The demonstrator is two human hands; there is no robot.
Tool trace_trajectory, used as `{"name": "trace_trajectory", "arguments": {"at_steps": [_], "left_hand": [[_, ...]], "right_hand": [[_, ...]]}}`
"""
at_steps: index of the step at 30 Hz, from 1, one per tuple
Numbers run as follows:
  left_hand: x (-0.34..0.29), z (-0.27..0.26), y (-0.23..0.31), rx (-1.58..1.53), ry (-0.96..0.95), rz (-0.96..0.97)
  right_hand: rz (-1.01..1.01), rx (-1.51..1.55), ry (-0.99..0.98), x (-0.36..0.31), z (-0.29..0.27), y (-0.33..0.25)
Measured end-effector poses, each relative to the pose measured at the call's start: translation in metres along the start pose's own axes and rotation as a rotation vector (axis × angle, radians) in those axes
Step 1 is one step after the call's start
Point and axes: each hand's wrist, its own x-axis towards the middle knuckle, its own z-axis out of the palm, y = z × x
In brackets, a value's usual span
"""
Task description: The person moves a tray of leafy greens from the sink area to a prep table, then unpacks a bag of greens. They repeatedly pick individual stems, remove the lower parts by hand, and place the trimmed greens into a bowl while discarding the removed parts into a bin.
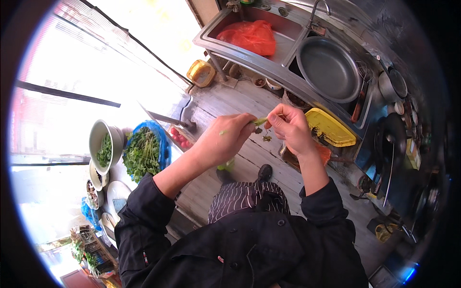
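In front of my chest, both hands are raised and nearly meet over a thin piece of green vegetable stem. My left hand is closed round one end of it, and a small green scrap sticks to the back of that hand. With thumb and forefinger, my right hand pinches the other end. Dark green leaf bits show just below the fingers; whether they are falling or lie on the floor I cannot tell. To the left, a heap of leafy green herbs lies in a blue plastic bag.
Beside the herbs stands a pale bowl with greens inside. Red round vegetables sit near the bag. Ahead is a steel sink with a red plastic bag and a large metal basin. A yellow tray stands right of my hand.
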Motion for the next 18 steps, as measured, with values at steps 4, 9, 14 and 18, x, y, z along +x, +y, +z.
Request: {"name": "trace_trajectory", "arguments": {"at_steps": [4,9,14,18], "left_hand": [[0.011,0.006,0.014,-0.201,-0.145,-0.121],[0.021,0.015,0.033,-0.271,-0.265,-0.221],[0.031,0.027,0.043,-0.350,-0.403,-0.328],[0.036,0.038,0.045,-0.571,-0.468,-0.390]], "right_hand": [[-0.059,-0.100,0.023,-0.012,-0.015,-0.006],[-0.201,-0.267,0.004,-0.023,-0.029,-0.012],[-0.210,-0.270,-0.019,-0.037,-0.045,-0.016],[-0.291,-0.247,-0.028,-0.047,-0.054,-0.018]]}}
